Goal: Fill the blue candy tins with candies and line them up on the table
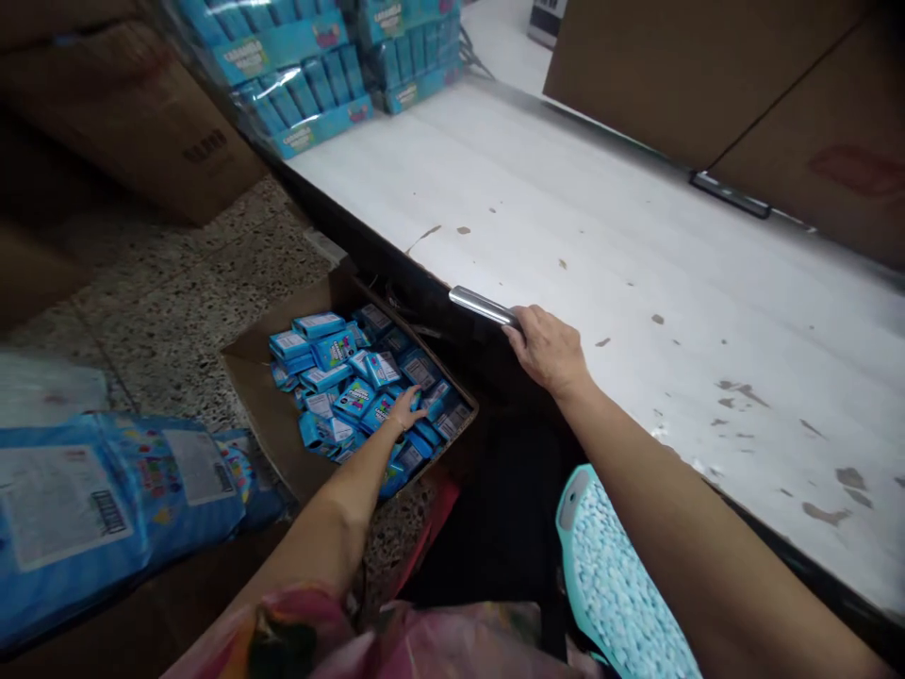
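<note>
My left hand (405, 412) reaches into an open cardboard box (272, 448) on the floor, its fingers apart and resting on the blue candy packs (353, 398). Small and boxy, these packs lie in a loose heap with printed fronts and white label panels. At the white table's (495, 198) near edge, my right hand (548, 349) is closed around the end of a shiny metal bar (485, 306). The bar points left along the edge; whether it is a tool's handle I cannot tell.
Plastic-wrapped trays of blue packs (304, 94) stand at the table's far left. A large brown carton (671, 85) sits on its right side. Blue printed bags (170, 471) lie at lower left, near other cartons (141, 123). A turquoise, pebble-filled item (622, 575) is beside my lap.
</note>
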Demonstrator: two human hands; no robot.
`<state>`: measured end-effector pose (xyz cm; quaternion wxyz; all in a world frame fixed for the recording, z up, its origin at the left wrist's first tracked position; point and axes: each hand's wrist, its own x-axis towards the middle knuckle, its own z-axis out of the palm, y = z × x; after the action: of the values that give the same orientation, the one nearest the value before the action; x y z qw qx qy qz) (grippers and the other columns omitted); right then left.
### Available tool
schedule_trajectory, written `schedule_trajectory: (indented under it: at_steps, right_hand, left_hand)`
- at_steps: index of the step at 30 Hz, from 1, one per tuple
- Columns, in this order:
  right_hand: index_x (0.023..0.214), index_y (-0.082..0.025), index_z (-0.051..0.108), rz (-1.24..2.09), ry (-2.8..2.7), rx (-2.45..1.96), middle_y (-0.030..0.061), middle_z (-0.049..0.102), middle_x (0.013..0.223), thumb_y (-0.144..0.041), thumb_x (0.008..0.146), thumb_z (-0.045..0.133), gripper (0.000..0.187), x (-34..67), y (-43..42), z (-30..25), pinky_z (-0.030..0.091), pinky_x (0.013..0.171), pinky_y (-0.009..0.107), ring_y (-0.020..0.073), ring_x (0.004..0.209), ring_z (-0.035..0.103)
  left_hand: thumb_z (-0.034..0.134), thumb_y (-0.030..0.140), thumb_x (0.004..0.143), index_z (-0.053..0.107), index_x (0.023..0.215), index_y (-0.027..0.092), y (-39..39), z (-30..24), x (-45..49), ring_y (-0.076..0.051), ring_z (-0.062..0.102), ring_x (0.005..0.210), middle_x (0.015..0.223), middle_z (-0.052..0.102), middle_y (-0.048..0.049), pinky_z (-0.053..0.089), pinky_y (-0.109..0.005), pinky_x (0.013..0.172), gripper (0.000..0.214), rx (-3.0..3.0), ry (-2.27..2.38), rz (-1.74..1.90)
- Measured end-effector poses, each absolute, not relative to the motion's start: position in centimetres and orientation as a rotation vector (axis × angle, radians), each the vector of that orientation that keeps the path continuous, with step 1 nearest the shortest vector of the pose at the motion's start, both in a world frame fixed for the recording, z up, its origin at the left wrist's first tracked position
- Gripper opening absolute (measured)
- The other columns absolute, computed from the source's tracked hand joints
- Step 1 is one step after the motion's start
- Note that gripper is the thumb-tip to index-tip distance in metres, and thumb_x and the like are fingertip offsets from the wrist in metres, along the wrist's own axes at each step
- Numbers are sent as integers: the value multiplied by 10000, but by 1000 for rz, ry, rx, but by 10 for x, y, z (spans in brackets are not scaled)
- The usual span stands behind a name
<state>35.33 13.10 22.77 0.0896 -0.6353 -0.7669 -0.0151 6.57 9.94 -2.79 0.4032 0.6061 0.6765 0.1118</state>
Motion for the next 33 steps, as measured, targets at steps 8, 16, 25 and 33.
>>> schedule_trajectory:
  at_steps: [8,16,25,33]
  right_hand:
    - [1081,-232,515,485,-2066,-1776,49,590,1032,-381,890,301,323,364,132,242,397,746,293,192,927,526]
    - [1181,-248,438,919,-1636,-1535,29,554,1114,-366,865,382,342,398,-77,249,408,859,310,190,1005,521]
    - [1061,-193,539,510,-1761,-2511,119,595,918,-266,855,359,284,523,-281,180,401,781,393,253,873,554]
    - [1150,-206,515,760,-1530,-2563,80,565,1140,-205,840,397,331,497,-232,126,343,878,313,200,1043,506]
  left_hand:
    - [556,275,702,337,1220,189,49,111,42,-192,588,830,1035,557,-79,478,-350,744,569,1412,1806,716]
    - [623,319,672,495,1041,220,-50,246,98,-169,555,841,927,588,-20,441,-297,776,403,1776,1289,536]
    - [627,342,681,545,1045,229,-98,210,207,-191,562,924,1020,612,-42,431,-325,843,390,1909,732,331]
    - [650,397,648,542,1009,187,-86,220,238,-168,590,819,905,640,-12,469,-297,775,432,1828,939,472]
